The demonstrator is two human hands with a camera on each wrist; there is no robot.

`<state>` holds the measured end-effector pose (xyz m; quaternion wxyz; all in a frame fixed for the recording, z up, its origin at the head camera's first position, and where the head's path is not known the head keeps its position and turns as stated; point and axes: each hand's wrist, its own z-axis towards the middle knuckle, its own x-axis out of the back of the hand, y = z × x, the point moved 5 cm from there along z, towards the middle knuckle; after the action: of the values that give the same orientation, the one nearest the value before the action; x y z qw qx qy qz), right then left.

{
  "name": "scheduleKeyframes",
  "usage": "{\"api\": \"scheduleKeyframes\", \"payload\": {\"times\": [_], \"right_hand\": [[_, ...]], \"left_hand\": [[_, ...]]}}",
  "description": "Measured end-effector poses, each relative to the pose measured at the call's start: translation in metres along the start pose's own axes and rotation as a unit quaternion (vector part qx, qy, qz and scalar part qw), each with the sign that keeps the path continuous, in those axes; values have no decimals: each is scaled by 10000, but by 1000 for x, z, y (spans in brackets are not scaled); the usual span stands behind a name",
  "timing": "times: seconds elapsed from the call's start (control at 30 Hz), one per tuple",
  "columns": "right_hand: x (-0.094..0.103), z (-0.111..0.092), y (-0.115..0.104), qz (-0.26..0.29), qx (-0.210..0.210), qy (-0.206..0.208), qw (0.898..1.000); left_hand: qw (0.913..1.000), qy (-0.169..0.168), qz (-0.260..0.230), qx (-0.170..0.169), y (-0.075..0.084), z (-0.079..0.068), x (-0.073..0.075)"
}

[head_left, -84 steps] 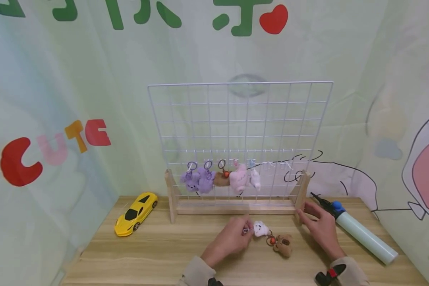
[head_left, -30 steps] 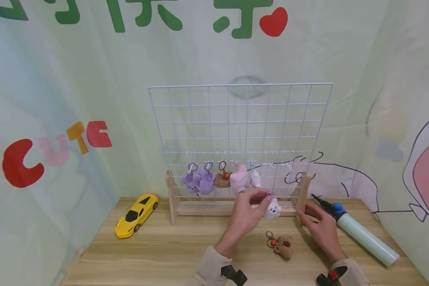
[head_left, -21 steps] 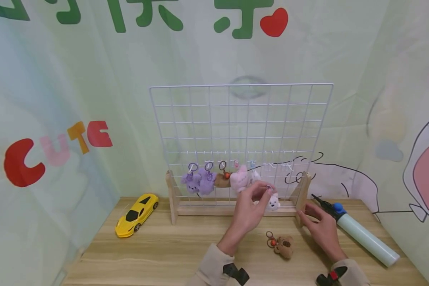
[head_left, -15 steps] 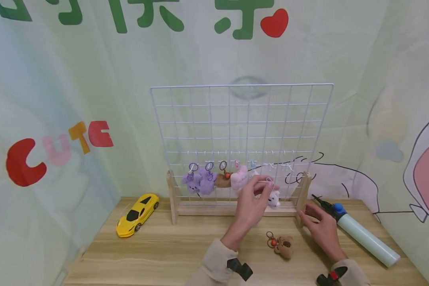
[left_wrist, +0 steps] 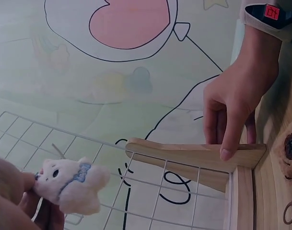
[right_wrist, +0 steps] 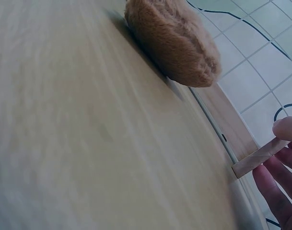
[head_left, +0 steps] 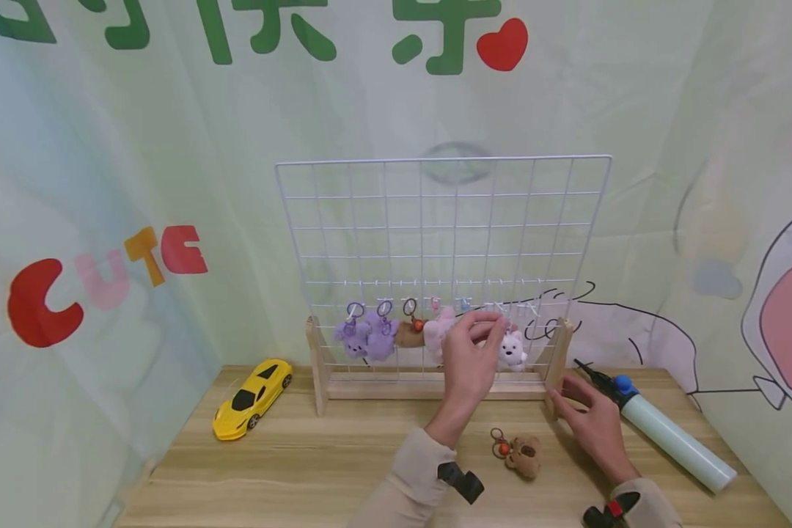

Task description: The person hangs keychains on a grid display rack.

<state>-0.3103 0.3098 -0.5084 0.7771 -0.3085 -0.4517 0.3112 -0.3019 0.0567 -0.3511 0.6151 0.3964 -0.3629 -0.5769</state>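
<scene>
My left hand [head_left: 470, 359] pinches the top of a white plush bear keychain [head_left: 512, 349] in front of the wire grid rack [head_left: 444, 158], close to its right-hand white hooks [head_left: 531, 306]. In the left wrist view the white bear [left_wrist: 71, 184] wears a blue collar; the fingers hide its ring, so whether it touches a hook I cannot tell. My right hand [head_left: 592, 418] holds the rack's right wooden foot [head_left: 558, 352] between thumb and fingers, as the right wrist view of the wooden foot [right_wrist: 256, 159] also shows. A brown plush bear keychain [head_left: 523, 456] lies on the table between the forearms.
On the hooks to the left hang purple plush keychains [head_left: 379, 337], a brown one [head_left: 408, 334] and a pink one [head_left: 438, 336]. A yellow toy car [head_left: 252, 400] stands at the table's left. A pale green cylinder with a black nozzle [head_left: 676, 440] lies at the right.
My left hand has picked the white bear keychain up off the table and raised it to hook height, forward and to the right. The right hand keeps its place on the wooden foot.
</scene>
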Motion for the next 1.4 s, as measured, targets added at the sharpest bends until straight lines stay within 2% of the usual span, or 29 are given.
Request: {"api": "scheduleKeyframes", "payload": {"times": [0.17, 0.37, 0.53, 0.73, 0.8, 0.93, 1.07, 1.13, 1.2, 1.27, 1.33, 1.4], "right_hand": [[-1, 0, 2, -58, -62, -39, 10000], [-2, 1, 3, -132, -140, -68, 9998], [-1, -2, 1, -38, -135, -60, 9999], [-1, -2, 0, -8, -132, -18, 9999], [-1, -2, 0, -16, -130, -6, 9999], [0, 0, 0, -15, -130, 24, 9999], [1, 1, 0, -31, -121, 49, 9999], [2, 1, 0, -19, -120, 87, 9999], [3, 1, 1, 17, -116, 114, 9999], [3, 1, 1, 42, -110, 124, 9999], [2, 1, 1, 24, -117, 93, 9999], [1, 0, 0, -7, -123, 44, 9999]], "left_hand": [[9986, 102, 427, -294, 0, 2, -1], [9931, 37, 890, -759, 2, 2, -1], [9877, -26, 1016, -1186, 3, 1, 3], [9755, 160, 1036, -1935, 8, -6, 11], [9736, 83, 998, -2049, 7, -10, 13], [9728, -432, 1029, -2027, -6, -22, 13], [9691, -1307, 1321, -1622, -36, -38, 11], [9623, -1855, 1523, -1280, -55, -46, 8], [9511, -2402, 1731, -879, -74, -53, 6], [9341, -2923, 1998, -465, -90, -60, 5], [9111, -3367, 2355, -313, -101, -65, 6], [8869, -3710, 2735, -314, -107, -71, 8]]}}
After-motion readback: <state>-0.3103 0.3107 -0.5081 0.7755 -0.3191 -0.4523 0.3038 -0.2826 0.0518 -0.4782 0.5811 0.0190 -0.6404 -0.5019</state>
